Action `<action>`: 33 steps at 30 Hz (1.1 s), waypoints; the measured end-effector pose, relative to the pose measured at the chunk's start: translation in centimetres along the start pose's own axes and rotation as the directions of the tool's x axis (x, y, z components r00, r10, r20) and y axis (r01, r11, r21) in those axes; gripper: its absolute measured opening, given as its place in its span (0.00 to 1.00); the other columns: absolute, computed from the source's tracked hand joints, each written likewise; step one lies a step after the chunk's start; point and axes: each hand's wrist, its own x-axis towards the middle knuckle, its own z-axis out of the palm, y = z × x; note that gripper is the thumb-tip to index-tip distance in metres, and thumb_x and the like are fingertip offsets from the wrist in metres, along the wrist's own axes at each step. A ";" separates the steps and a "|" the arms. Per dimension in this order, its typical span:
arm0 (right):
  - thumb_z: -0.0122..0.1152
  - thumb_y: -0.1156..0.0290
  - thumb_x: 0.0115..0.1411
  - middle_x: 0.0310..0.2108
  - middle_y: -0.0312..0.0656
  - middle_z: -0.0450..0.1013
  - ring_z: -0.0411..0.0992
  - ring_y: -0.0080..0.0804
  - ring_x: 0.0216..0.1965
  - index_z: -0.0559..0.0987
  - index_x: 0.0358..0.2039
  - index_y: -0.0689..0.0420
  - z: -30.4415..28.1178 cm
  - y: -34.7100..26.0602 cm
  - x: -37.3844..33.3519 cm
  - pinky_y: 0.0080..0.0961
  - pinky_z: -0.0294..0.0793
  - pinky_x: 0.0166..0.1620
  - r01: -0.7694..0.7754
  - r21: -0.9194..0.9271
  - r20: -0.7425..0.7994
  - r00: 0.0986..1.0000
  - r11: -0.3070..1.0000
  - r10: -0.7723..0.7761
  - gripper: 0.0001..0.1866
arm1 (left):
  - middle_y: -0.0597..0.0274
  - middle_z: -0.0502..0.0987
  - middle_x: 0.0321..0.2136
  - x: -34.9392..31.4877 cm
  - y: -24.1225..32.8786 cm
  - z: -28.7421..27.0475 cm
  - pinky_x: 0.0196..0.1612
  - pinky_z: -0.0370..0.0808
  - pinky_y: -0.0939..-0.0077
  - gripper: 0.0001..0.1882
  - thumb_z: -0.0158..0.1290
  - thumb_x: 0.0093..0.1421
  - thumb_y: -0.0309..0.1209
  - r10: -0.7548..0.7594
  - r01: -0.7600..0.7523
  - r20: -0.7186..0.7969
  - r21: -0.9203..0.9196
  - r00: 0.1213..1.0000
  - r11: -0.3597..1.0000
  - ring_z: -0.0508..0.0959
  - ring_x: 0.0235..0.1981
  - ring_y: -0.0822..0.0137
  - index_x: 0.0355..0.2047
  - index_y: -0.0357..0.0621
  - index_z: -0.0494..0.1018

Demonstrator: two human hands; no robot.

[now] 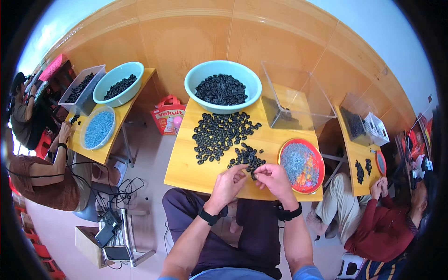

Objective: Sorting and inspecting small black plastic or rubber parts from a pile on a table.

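Observation:
Both my hands meet over the front edge of the yellow table, fingertips a short gap apart. My left hand (228, 184) is closed in a pinch; what it holds, if anything, is too small to make out. Opposite it, my right hand (274, 179) pinches too, with a small black piece showing at its fingertips. Just beyond the fingers lies a little heap of black oval pieces (247, 156). A larger spread of the same pieces (217, 135) covers the table's middle. To the right, a red round tray (321, 161) holds many small grey metal-looking bits.
At the table's back stand a light-blue basin (189, 86) of black pieces and a clear plastic bin (298, 105). A red bag (168, 119) sits on the floor. People work at side tables left and right. Cables (126, 189) trail by a metal-legged stand (128, 233) at left.

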 end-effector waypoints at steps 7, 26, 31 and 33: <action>0.59 0.79 0.60 0.26 0.39 0.79 0.78 0.25 0.30 0.80 0.42 0.66 2.5 -10.1 4.4 0.22 0.79 0.38 0.471 0.285 -0.425 0.843 0.835 -0.330 0.10 | 0.56 0.80 0.25 0.0 -1.9 0.6 0.29 0.74 0.77 0.07 0.57 0.61 0.24 -0.022 0.043 -0.240 0.081 0.970 0.996 0.76 0.22 0.72 0.39 0.36 0.79; 0.65 0.78 0.52 0.30 0.45 0.77 0.77 0.42 0.32 0.81 0.35 0.58 2.0 1.3 0.3 0.32 0.75 0.36 0.263 -0.674 -0.069 0.908 0.690 -0.414 0.08 | 0.57 0.78 0.28 0.3 -1.4 0.7 0.28 0.73 0.79 0.05 0.56 0.60 0.20 -0.008 0.012 -0.222 0.016 0.975 1.000 0.76 0.22 0.73 0.36 0.35 0.79; 0.66 0.79 0.51 0.29 0.44 0.75 0.76 0.39 0.30 0.79 0.38 0.59 1.7 1.8 0.8 0.32 0.74 0.35 0.265 -0.577 -0.102 0.915 0.772 -0.390 0.12 | 0.56 0.78 0.28 0.4 -1.2 0.9 0.27 0.73 0.77 0.06 0.58 0.58 0.20 0.059 -0.046 -0.179 0.076 0.982 0.996 0.75 0.21 0.71 0.37 0.36 0.79; 0.66 0.80 0.51 0.29 0.44 0.75 0.75 0.39 0.30 0.79 0.38 0.60 1.8 2.0 0.8 0.32 0.74 0.35 0.252 -0.582 -0.102 0.920 0.773 -0.378 0.12 | 0.56 0.76 0.27 0.4 -1.1 1.1 0.29 0.74 0.71 0.09 0.62 0.55 0.24 0.104 -0.083 -0.087 0.216 0.991 0.973 0.75 0.24 0.65 0.38 0.38 0.80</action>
